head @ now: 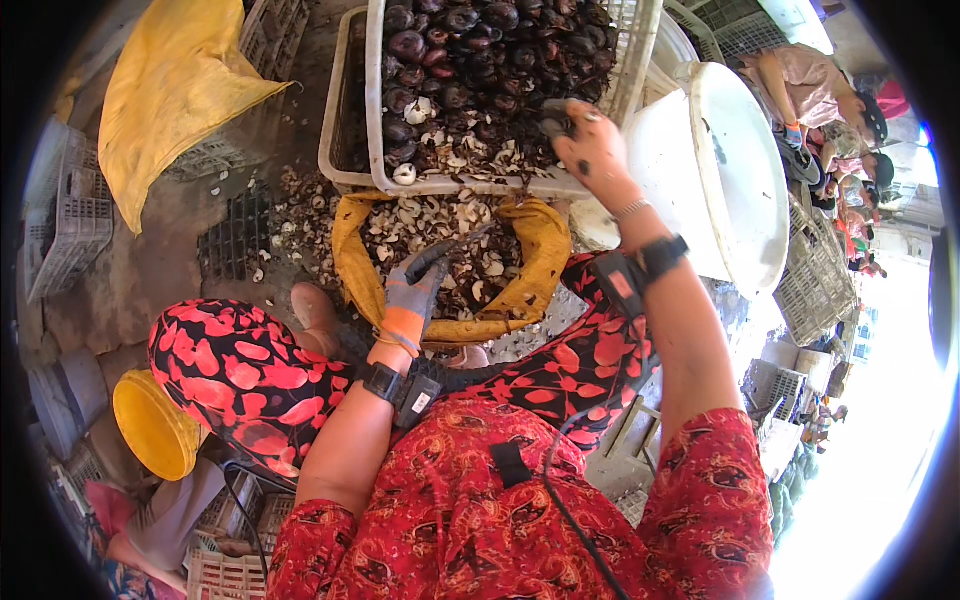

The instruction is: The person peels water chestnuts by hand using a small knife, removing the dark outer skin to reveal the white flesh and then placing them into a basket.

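My left hand (416, 289), in a grey and orange glove, is over an open yellow woven sack (551, 240) of white and brown peelings (480, 266). From its fingers sticks out a thin dark tool (474, 235), possibly a knife. My right hand (596, 150), with dark coverings on its fingers, reaches into the right side of a white plastic crate (480, 185). Dark, round corms (487, 67) that look like water chestnuts fill the crate. Whether the right fingers hold one is hidden. Peeled white ones (420, 111) and peel scraps lie at the crate's near end.
A large white tub (739, 180) stands right of the crate. Yellow sacking (169, 97) drapes over crates at the upper left. A yellow bucket (154, 425) lies tilted beside my left knee. Peelings litter the floor (300, 217). People (814, 86) sit at the far right.
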### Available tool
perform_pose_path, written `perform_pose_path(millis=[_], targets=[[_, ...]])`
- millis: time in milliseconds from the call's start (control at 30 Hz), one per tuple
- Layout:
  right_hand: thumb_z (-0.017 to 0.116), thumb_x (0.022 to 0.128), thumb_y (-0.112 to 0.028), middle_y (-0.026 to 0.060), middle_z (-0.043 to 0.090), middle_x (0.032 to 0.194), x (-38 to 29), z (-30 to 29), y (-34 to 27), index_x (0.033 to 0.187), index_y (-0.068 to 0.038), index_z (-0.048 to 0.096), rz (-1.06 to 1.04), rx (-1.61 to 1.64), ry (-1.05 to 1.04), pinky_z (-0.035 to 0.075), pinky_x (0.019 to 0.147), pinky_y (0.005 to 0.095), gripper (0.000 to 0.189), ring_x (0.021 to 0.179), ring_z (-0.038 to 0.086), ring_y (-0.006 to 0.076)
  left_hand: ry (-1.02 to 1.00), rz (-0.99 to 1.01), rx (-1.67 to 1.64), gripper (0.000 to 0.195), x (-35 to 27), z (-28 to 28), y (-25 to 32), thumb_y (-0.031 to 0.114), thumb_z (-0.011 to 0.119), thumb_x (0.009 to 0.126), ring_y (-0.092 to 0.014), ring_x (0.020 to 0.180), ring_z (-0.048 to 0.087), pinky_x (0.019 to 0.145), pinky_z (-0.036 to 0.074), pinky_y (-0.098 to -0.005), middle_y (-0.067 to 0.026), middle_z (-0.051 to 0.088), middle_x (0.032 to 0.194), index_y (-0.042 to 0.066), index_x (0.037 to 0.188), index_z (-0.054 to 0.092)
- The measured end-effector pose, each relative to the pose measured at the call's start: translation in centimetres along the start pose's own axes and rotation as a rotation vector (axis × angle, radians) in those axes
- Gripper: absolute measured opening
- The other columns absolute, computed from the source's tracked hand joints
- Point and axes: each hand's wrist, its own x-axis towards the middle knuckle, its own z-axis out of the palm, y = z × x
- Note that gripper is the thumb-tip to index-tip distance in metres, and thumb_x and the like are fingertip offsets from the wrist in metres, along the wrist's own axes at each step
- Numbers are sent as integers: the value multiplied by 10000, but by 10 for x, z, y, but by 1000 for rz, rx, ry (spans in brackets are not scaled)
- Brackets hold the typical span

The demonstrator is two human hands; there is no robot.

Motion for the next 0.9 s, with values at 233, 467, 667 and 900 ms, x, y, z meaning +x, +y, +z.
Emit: perform_pose_path(millis=[233, 467, 667, 900], targets=[[602, 765, -290, 150, 583, 854, 58, 56, -29, 1219, -52, 429, 176, -280, -100, 519, 607, 376, 541, 823, 610, 284, 35, 7, 17, 242, -3, -1, 10, 19, 586, 843, -74, 791, 565, 702, 460, -198, -23, 642, 927, 3, 1082, 618], [569, 810, -203, 152, 605, 839, 40, 93, 28, 1157, 24, 464, 52, 99, -120, 511, 527, 313, 427, 677, 620, 266, -16, 22, -34, 287, 5, -1, 6, 55, 626, 834, -71, 808, 578, 696, 467, -190, -28, 648, 963, 12, 1118, 608], [579, 885, -269, 45, 659, 735, -47, 12, -52, 1116, -30, 574, 500, 815, -344, 383, 380, 193, 333, 436, 542, 98, -28, -64, -189, 306, -4, 8, 40, 148, 642, 848, -37, 712, 540, 573, 427, -161, 18, 633, 903, 54, 1136, 605], [596, 868, -85, 35, 623, 1016, -161, 65, -78, 1166, -17, 537, 425, 1130, -460, 474, 801, 235, 311, 901, 574, 93, -297, -235, -372, 329, -24, 19, 37, 168, 629, 850, -34, 699, 561, 573, 420, -155, 27, 645, 914, 79, 1165, 599]])
